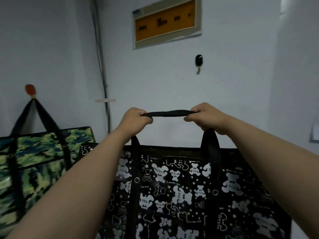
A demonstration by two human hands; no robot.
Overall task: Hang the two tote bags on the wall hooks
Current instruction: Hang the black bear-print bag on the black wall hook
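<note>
A black tote bag with white bear prints (181, 192) hangs in front of me, held up by its black handles (165, 113). My left hand (136, 119) and my right hand (205, 116) are both shut on the handles, which stretch level between them. Above and to the right, a black wall hook (198, 62) sits bare on the wall, well above the handles. At the left, a green camouflage tote bag (34, 163) hangs by its dark straps from an orange wall hook (30, 90).
A framed orange panel (166, 23) is mounted high on the white wall. Cables (101, 66) run down the wall corner between the two hooks. A white plate (315, 134) sits on the wall at the right edge.
</note>
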